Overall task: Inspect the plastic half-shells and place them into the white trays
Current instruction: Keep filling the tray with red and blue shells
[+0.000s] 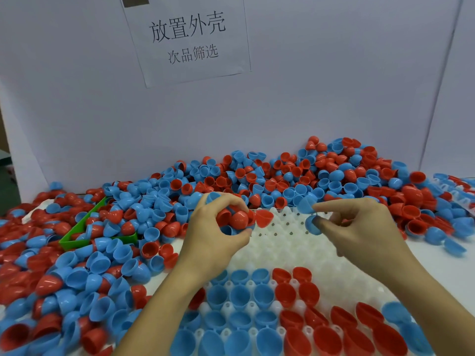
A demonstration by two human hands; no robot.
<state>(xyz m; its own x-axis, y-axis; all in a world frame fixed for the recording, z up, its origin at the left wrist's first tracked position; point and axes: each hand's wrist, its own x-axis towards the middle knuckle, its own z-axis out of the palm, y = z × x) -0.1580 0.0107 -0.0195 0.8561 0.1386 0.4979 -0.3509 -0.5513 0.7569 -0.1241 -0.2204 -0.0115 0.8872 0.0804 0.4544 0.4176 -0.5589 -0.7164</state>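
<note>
Half-shells (237,219) clutched in left hand (213,235), blue ones pinched by right hand (359,227), above white tray (282,242).

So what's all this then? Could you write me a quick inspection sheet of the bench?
Surface: table, mostly buried under shells.
Job's things: white tray, near rows filled with blue and red shells, far rows bare.
Clutter: loose shell pile behind and left; green bin half buried.
Hands: left hand holds several red shells; right hand pinches blue shells.
Cables: nothing seen.
Surroundings: white partition with a paper sign.
</note>
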